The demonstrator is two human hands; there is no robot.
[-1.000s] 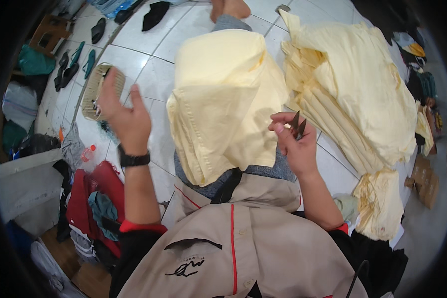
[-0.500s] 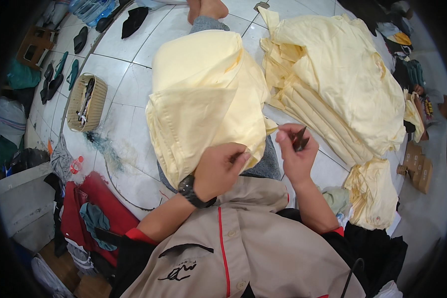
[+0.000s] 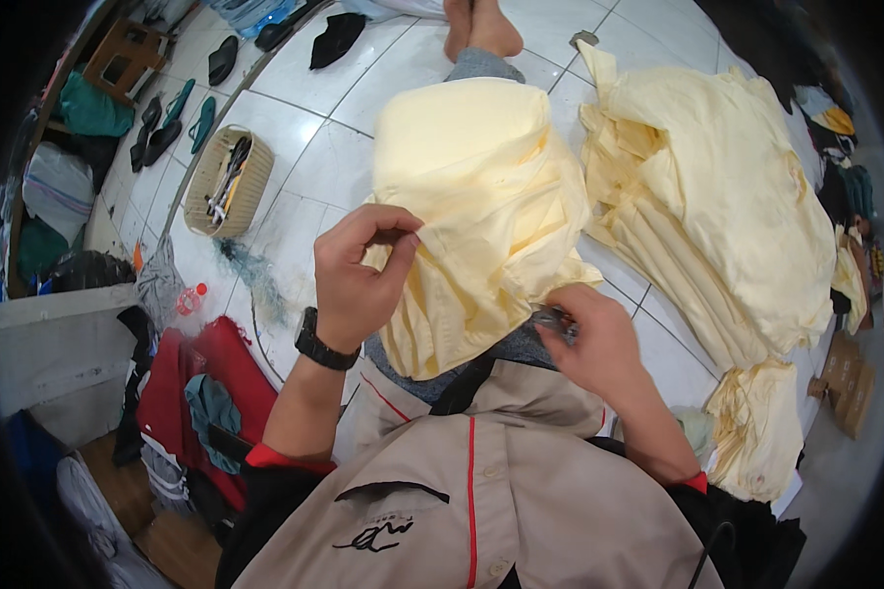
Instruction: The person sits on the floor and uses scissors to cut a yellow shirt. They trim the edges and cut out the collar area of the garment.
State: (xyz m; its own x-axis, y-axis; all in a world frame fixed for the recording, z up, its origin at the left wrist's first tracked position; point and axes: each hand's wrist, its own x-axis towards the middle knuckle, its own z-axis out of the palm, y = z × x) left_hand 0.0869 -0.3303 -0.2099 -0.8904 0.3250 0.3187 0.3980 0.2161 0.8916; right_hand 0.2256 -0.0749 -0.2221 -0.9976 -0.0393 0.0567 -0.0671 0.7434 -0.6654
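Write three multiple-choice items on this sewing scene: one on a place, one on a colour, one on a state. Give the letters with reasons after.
1. Where is the woven basket?
A. On the tiled floor to the person's left
B. On the person's lap
C. On the garment pile at the right

2. What colour is the folded garment on the lap?
A. Dark blue
B. Pale yellow
C. Red

3. What is the left hand doing?
A. Resting flat on the floor
B. Pinching the garment's edge
C. Reaching into the basket

Answers:
1 A: it stands on white tile, left of the lap.
2 B: it matches the pale yellow pile.
3 B: thumb and fingers close on the cloth; the right hand holds a small dark tool.
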